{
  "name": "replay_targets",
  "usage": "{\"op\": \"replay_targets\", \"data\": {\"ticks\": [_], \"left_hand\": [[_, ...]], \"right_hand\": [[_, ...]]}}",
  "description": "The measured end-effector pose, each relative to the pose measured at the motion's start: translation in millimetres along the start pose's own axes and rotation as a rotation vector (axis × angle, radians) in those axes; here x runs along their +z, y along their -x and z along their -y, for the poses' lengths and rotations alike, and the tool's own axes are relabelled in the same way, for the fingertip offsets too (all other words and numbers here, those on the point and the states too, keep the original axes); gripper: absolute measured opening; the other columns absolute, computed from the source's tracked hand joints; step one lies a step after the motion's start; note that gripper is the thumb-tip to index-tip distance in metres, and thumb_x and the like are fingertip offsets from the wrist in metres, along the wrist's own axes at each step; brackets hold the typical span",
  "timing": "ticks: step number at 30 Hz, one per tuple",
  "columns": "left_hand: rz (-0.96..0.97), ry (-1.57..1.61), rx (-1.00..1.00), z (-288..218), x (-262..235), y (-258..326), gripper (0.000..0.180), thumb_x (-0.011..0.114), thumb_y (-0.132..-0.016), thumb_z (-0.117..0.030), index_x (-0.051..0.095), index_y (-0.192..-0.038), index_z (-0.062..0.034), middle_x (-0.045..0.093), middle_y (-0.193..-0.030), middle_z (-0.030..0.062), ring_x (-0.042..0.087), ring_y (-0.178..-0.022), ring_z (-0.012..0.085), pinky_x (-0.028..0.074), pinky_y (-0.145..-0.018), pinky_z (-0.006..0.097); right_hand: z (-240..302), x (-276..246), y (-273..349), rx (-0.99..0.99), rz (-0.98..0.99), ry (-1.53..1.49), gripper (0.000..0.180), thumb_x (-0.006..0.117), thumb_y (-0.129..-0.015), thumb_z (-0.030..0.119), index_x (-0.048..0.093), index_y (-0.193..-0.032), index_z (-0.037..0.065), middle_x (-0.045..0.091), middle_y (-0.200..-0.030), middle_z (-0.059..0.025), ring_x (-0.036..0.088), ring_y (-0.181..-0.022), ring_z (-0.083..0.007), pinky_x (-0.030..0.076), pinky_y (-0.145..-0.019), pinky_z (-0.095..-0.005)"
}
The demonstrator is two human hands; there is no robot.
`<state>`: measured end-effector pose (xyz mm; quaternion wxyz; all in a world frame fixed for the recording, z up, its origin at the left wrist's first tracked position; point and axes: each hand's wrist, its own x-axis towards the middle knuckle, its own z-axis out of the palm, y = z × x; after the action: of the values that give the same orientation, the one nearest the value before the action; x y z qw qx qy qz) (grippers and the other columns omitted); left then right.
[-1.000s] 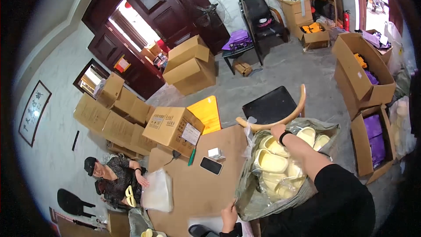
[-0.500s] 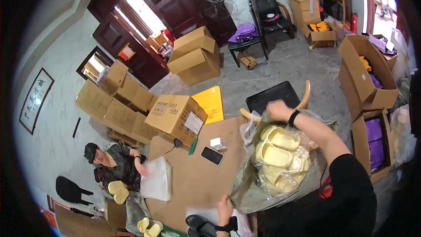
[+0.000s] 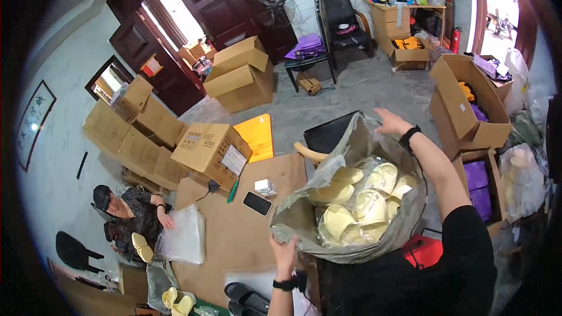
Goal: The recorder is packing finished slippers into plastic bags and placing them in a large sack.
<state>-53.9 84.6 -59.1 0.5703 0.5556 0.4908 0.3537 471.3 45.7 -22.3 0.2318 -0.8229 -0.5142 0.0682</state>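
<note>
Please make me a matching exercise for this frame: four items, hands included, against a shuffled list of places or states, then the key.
Column one:
1. left hand
2. right hand
3. grey sack
4. black phone

Column two:
A. on the brown table, beside a small white box
B. at the sack's upper-right rim, as pictured
C. open, with pale yellow clogs inside
D. at the sack's lower-left rim, as pictured

Right pairs: 1-D, 2-B, 3-C, 4-A
</note>
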Motion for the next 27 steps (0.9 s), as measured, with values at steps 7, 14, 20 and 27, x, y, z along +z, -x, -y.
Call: {"op": "replay_targets", "data": {"ticks": [7,14,20,27], "left_hand": [[0.339,0.122,-0.712,11,11,69,0.067,0.056,-0.083,-0.039,0.019,-0.129,-0.0071,0.052,-0.101,0.0158,0.06,-0.077,0.0231,0.05,-0.063,0.033],[0.381,0.112,-0.745,14,56,82,0.063,0.051,-0.084,-0.049,0.023,-0.126,-0.0121,0.044,-0.119,0.0176,0.057,-0.093,0.0304,0.049,-0.074,0.042],[0.345,0.458,-0.649,56,66,63,0.035,0.042,-0.091,-0.027,0.041,-0.119,-0.0054,0.056,-0.105,0.0126,0.06,-0.088,0.0279,0.052,-0.069,0.041],[0.24,0.644,-0.66,43,86,53,0.034,0.032,-0.094,-0.021,0.045,-0.112,0.0041,0.056,-0.108,0.0155,0.058,-0.095,0.0283,0.048,-0.082,0.041]], "right_hand": [[-56,-34,128,0.614,0.441,0.156,0.102,0.063,-0.056,0.068,0.037,-0.126,-0.001,0.049,-0.121,-0.0204,0.048,-0.112,-0.0329,0.038,-0.091,-0.0442],[-129,27,210,0.872,0.373,-0.661,0.048,0.061,-0.076,0.036,0.057,-0.093,-0.009,0.062,-0.075,-0.0231,0.062,-0.057,-0.0304,0.049,-0.047,-0.0359],[-169,49,203,0.888,-0.212,-1.357,0.032,0.041,-0.087,0.022,0.05,-0.101,-0.005,0.06,-0.087,-0.0184,0.062,-0.066,-0.0312,0.054,-0.054,-0.0377],[-12,19,229,0.351,-0.048,0.095,0.037,0.044,-0.087,0.036,0.055,-0.091,0.001,0.059,-0.08,-0.0211,0.058,-0.074,-0.0378,0.044,-0.067,-0.0453]]}}
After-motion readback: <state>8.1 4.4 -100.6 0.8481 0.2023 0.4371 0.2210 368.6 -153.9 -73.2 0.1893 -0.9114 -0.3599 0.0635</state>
